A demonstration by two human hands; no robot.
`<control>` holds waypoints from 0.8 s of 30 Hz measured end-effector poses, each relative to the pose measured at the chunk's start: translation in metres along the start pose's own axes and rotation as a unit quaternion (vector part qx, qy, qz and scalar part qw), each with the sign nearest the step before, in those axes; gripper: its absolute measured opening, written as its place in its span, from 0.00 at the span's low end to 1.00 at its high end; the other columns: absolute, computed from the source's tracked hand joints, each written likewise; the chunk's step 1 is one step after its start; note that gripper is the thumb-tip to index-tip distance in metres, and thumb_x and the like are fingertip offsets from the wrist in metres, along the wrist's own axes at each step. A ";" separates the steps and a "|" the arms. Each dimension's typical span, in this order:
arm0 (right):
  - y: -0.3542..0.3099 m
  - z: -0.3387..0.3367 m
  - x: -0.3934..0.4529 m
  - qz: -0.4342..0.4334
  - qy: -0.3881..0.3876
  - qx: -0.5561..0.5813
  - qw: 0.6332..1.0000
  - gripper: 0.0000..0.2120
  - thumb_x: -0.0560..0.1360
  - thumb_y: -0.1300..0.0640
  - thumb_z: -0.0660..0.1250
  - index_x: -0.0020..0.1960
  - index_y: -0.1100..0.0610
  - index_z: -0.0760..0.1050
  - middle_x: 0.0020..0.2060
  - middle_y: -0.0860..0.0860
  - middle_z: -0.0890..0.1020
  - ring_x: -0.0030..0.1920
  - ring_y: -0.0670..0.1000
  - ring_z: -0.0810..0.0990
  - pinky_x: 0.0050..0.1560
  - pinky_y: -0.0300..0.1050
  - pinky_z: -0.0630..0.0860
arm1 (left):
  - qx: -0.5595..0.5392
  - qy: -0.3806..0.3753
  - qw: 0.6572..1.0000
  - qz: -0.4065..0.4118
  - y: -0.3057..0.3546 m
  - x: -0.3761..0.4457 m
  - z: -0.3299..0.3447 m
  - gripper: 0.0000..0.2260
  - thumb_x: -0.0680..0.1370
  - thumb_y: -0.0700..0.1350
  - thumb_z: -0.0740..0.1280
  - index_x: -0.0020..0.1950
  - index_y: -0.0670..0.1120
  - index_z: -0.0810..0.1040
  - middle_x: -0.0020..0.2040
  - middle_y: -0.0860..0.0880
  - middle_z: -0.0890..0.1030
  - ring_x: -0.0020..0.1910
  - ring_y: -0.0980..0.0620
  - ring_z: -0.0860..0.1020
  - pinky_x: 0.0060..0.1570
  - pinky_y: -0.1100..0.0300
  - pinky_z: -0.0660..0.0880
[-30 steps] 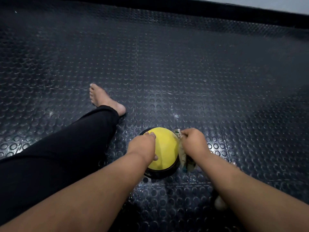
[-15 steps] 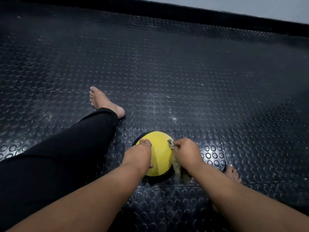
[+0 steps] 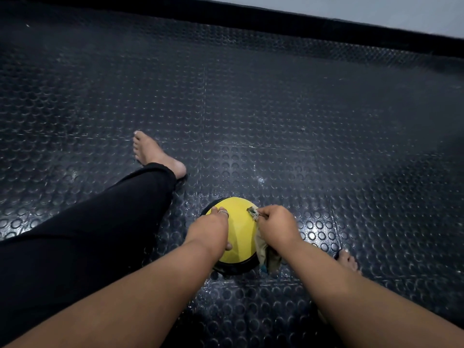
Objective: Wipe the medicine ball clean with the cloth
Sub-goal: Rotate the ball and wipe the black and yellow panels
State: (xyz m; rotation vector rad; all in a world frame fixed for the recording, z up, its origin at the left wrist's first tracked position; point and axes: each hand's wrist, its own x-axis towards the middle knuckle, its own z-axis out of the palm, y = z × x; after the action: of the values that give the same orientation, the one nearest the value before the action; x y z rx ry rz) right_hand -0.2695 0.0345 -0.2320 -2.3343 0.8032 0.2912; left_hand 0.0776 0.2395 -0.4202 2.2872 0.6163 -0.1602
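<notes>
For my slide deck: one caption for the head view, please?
Seated on studded floor, left hand steadies yellow medicine ball while right hand wipes with cloth.

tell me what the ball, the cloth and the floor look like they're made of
Medicine ball: probably rubber or vinyl, matte yellow panel over a black part, smooth with faint seams.
Cloth: soft woven fabric, beige, hanging in limp folds.
Floor: likely rubber matting, dark, slightly glossy, covered in raised round studs.
</notes>
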 end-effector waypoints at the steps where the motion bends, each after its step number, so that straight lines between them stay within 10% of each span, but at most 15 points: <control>1: 0.000 0.001 -0.002 -0.014 -0.003 -0.013 1.000 0.11 0.77 0.61 0.61 0.53 0.57 0.81 0.44 0.54 0.83 0.40 0.51 0.78 0.38 0.40 0.72 | 0.019 0.020 1.000 -0.003 0.003 -0.025 -0.009 0.53 0.57 0.59 0.73 0.76 0.51 0.51 0.76 0.51 0.61 0.75 0.52 0.61 0.70 0.57 0.53; 7: 0.000 0.005 -0.010 -0.056 0.005 -0.060 0.997 0.15 0.79 0.60 0.59 0.63 0.56 0.76 0.57 0.53 0.76 0.55 0.52 0.76 0.57 0.40 0.70 | 0.066 0.008 0.997 0.025 0.021 -0.095 -0.047 0.58 0.49 0.57 0.75 0.75 0.47 0.54 0.75 0.46 0.62 0.74 0.47 0.62 0.73 0.53 0.57; 9: -0.003 0.004 -0.011 -0.067 -0.002 -0.057 0.996 0.15 0.79 0.60 0.59 0.64 0.57 0.75 0.58 0.53 0.76 0.56 0.52 0.75 0.59 0.38 0.68 | 0.143 -0.115 0.978 0.095 0.008 -0.159 -0.054 0.49 0.52 0.63 0.75 0.70 0.50 0.62 0.72 0.44 0.69 0.68 0.43 0.70 0.71 0.48 0.64; 11: -0.002 0.004 -0.011 -0.079 -0.007 -0.063 0.995 0.15 0.79 0.60 0.59 0.64 0.57 0.76 0.57 0.53 0.76 0.57 0.52 0.75 0.58 0.37 0.67 | 0.276 -0.286 0.885 0.243 -0.001 -0.262 -0.071 0.37 0.62 0.63 0.76 0.67 0.51 0.68 0.69 0.44 0.72 0.64 0.43 0.72 0.67 0.46 0.69; 15: 0.002 0.006 -0.011 -0.100 -0.005 -0.029 0.995 0.14 0.78 0.60 0.62 0.63 0.57 0.77 0.55 0.51 0.77 0.55 0.49 0.74 0.54 0.33 0.64 | 0.293 -0.349 0.846 0.275 0.021 -0.339 -0.094 0.46 0.71 0.56 0.75 0.80 0.44 0.52 0.79 0.46 0.51 0.78 0.45 0.52 0.75 0.52 0.56; 24: 0.024 0.005 -0.003 -0.066 -0.054 0.076 0.993 0.17 0.78 0.56 0.63 0.67 0.52 0.72 0.55 0.48 0.71 0.55 0.45 0.70 0.56 0.34 0.63 | 0.315 -0.386 0.832 0.244 0.020 -0.333 -0.090 0.51 0.73 0.57 0.73 0.80 0.47 0.39 0.80 0.47 0.40 0.79 0.44 0.40 0.75 0.42 0.54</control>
State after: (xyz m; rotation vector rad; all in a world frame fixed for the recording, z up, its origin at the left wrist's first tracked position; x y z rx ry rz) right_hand -0.2865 0.0247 -0.2473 -2.1959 0.5933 0.2859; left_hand -0.2112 0.1628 -0.2456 2.5899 -0.5250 -1.1023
